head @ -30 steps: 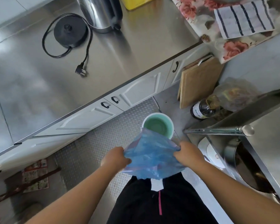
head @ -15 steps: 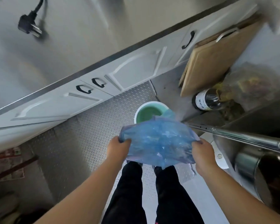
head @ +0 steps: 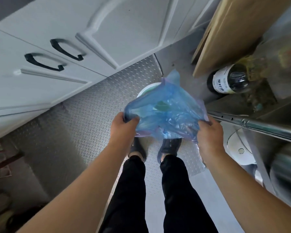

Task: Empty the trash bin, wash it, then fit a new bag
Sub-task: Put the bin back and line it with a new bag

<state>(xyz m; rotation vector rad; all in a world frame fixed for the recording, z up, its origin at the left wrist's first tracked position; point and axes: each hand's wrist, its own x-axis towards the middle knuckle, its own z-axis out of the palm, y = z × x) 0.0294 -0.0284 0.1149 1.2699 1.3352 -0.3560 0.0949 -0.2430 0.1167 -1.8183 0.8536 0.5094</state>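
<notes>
Both arms reach down — left grip and right grip pinch the bag

White cabinet doors with black handles above a diamond-plate metal floor, wooden board leaning beside them.

White cabinet doors with black handles, diamond-plate floor, dark bottle (white label), wooden board, metal rail
</notes>
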